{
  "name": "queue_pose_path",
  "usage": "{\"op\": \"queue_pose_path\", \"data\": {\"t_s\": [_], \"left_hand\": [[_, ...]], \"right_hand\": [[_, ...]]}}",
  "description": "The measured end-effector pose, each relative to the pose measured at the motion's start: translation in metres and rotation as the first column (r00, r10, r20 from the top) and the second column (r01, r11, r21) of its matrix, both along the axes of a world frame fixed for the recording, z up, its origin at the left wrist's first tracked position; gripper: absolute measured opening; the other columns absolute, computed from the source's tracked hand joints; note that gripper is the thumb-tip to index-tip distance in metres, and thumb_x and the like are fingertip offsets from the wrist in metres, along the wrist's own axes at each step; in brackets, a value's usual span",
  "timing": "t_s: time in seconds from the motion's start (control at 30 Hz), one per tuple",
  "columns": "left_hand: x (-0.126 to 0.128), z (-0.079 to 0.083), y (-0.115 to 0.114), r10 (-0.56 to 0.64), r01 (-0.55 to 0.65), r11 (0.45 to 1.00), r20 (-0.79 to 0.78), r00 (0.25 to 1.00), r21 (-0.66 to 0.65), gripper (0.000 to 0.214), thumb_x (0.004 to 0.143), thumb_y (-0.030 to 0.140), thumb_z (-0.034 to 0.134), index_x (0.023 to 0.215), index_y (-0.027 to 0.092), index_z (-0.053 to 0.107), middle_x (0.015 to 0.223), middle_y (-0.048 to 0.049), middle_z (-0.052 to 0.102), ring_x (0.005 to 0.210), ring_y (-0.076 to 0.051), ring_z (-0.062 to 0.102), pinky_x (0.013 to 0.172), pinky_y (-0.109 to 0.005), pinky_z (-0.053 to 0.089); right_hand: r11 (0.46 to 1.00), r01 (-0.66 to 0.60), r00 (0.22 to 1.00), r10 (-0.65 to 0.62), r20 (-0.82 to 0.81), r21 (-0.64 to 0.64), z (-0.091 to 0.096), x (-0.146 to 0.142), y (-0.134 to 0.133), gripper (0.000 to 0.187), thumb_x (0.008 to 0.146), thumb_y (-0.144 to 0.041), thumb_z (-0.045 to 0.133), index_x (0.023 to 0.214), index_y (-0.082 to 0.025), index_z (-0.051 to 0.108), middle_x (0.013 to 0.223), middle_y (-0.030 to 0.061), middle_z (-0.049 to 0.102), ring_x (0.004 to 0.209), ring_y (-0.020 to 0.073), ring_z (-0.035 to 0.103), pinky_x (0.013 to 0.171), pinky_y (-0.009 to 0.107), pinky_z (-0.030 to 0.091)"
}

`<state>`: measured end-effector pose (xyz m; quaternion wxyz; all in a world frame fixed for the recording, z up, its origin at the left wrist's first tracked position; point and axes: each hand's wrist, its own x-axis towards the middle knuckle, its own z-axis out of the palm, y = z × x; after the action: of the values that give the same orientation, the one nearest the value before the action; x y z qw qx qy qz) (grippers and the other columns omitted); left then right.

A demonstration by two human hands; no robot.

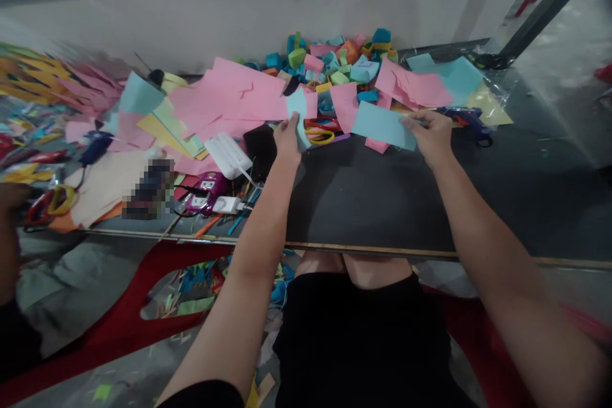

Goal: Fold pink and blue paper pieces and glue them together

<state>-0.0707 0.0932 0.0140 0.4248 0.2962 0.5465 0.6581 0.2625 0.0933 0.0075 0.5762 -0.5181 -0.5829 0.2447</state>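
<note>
My left hand [288,137] pinches a narrow light blue piece of paper [299,108], raised over the table. In my right hand [430,132] is a larger light blue sheet of paper [382,122], gripped by its right edge between thumb and fingers. The two pieces are apart. Between my hands lie scissors [321,135] with red and yellow handles, partly covered by the narrow piece. Pink paper [344,102] rests just behind them. A dark blue glue gun [471,120] lies right beside my right hand.
Small folded paper shapes [335,64] are heaped at the back against the wall. Pink sheets [224,92], a white adapter [228,154] and a purple power socket [208,190] lie to the left. At far left, another person's hand [14,197] is near other scissors [52,203].
</note>
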Motion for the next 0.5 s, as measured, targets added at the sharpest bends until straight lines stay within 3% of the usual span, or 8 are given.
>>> {"op": "queue_pose_path", "data": {"t_s": [0.03, 0.1, 0.2, 0.27, 0.3, 0.37, 0.43, 0.5], "left_hand": [[-0.002, -0.002, 0.000, 0.139, -0.136, 0.990, -0.177, 0.974, 0.029, 0.013, 0.094, 0.023, 0.073, 0.092, 0.020, 0.061, 0.077, 0.0019, 0.066, 0.075, -0.012, 0.070, 0.079, -0.024, 0.057], [-0.004, -0.004, -0.002, 0.246, -0.242, 0.967, -0.491, 0.836, 0.073, 0.036, 0.083, 0.016, 0.082, 0.112, 0.018, 0.061, 0.107, -0.0080, 0.074, 0.113, -0.024, 0.072, 0.108, -0.035, 0.054], [-0.004, -0.003, -0.009, 0.202, -0.210, 0.974, -0.767, 0.609, 0.091, 0.067, 0.079, 0.017, 0.084, 0.138, 0.015, 0.052, 0.153, -0.0229, 0.055, 0.155, -0.038, 0.042, 0.131, -0.054, 0.033], [0.001, -0.003, -0.013, 0.191, -0.150, 0.980, -0.833, 0.520, 0.131, 0.074, 0.080, 0.023, 0.083, 0.145, 0.017, 0.049, 0.169, -0.0230, 0.036, 0.165, -0.042, 0.022, 0.134, -0.061, 0.025], [0.005, -0.005, -0.014, 0.163, -0.069, 0.986, -0.846, 0.508, 0.149, 0.075, 0.080, 0.026, 0.084, 0.146, 0.018, 0.050, 0.171, -0.0214, 0.034, 0.165, -0.042, 0.021, 0.134, -0.061, 0.026], [0.017, -0.011, -0.016, 0.026, 0.176, 0.974, -0.838, 0.546, 0.145, 0.074, 0.077, 0.032, 0.087, 0.143, 0.020, 0.056, 0.165, -0.0187, 0.046, 0.158, -0.040, 0.037, 0.128, -0.057, 0.038], [0.033, -0.019, -0.019, -0.204, 0.429, 0.896, -0.756, 0.622, 0.111, 0.078, 0.073, 0.040, 0.090, 0.142, 0.023, 0.059, 0.151, -0.0157, 0.060, 0.140, -0.035, 0.059, 0.117, -0.052, 0.052], [0.051, -0.026, -0.025, -0.404, 0.577, 0.803, -0.575, 0.711, 0.150, 0.082, 0.062, 0.038, 0.099, 0.135, 0.021, 0.065, 0.134, -0.0156, 0.070, 0.130, -0.035, 0.065, 0.113, -0.052, 0.054]], "right_hand": [[1.000, -0.012, 0.999, 0.013, 0.031, -0.021, 0.001, -0.005, -0.003, 0.021, 0.071, -0.038, 0.089, 0.079, -0.022, 0.079, 0.074, -0.0010, 0.073, 0.062, 0.0131, 0.057, 0.065, 0.032, 0.048], [0.998, -0.022, 0.995, 0.027, 0.099, -0.051, 0.003, -0.013, -0.008, 0.020, 0.072, -0.037, 0.089, 0.076, -0.021, 0.078, 0.072, -0.0013, 0.071, 0.059, 0.0116, 0.051, 0.061, 0.031, 0.046], [0.996, -0.031, 0.991, 0.041, 0.126, -0.082, 0.005, -0.021, -0.015, 0.017, 0.073, -0.034, 0.087, 0.076, -0.020, 0.077, 0.072, -0.0005, 0.070, 0.060, 0.0112, 0.049, 0.061, 0.030, 0.044], [0.995, -0.044, 0.994, 0.052, 0.091, -0.090, 0.004, -0.025, -0.018, 0.016, 0.073, -0.033, 0.086, 0.076, -0.020, 0.077, 0.074, 0.0006, 0.071, 0.064, 0.0126, 0.053, 0.065, 0.031, 0.046], [0.994, -0.049, 0.997, 0.054, 0.058, -0.094, 0.003, -0.028, -0.019, 0.017, 0.074, -0.034, 0.085, 0.077, -0.020, 0.076, 0.075, 0.0011, 0.071, 0.066, 0.0136, 0.056, 0.066, 0.032, 0.047], [0.991, -0.069, 0.997, 0.064, -0.046, -0.118, 0.000, -0.036, -0.021, 0.021, 0.076, -0.040, 0.083, 0.078, -0.021, 0.074, 0.076, 0.0014, 0.070, 0.070, 0.0152, 0.059, 0.068, 0.032, 0.049], [0.977, -0.131, 0.978, 0.099, -0.184, -0.170, -0.004, -0.047, -0.025, 0.027, 0.077, -0.048, 0.081, 0.079, -0.023, 0.072, 0.076, 0.0008, 0.068, 0.070, 0.0155, 0.059, 0.067, 0.031, 0.050], [0.949, -0.239, 0.937, 0.170, -0.305, -0.206, -0.006, -0.058, -0.031, 0.033, 0.073, -0.053, 0.084, 0.078, -0.023, 0.071, 0.074, 0.0001, 0.067, 0.068, 0.0145, 0.059, 0.064, 0.030, 0.050]]}}
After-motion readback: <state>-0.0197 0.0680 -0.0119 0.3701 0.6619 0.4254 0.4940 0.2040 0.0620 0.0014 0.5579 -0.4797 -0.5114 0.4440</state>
